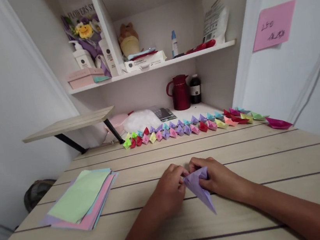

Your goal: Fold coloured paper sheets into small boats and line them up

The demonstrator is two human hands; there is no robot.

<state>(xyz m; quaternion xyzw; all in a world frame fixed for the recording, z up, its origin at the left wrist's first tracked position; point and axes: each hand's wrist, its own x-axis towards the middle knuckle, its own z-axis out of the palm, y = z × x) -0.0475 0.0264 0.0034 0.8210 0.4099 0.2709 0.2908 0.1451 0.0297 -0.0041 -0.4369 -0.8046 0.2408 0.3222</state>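
A folded piece of purple paper (200, 189) lies between both my hands near the middle of the wooden table (240, 145), its pointed end toward me. My left hand (169, 191) pinches its left upper edge with curled fingers. My right hand (217, 177) grips its right side, fingers closed over the paper. Both hands rest low on the tabletop.
A stack of coloured paper sheets (82, 199) lies at the left. A long row of small folded paper boats (190, 127) runs along the table's back, with a magenta boat (278, 123) at the right end. Behind stand a red jug (180, 91), a dark bottle (195, 88) and cluttered shelves (153, 66).
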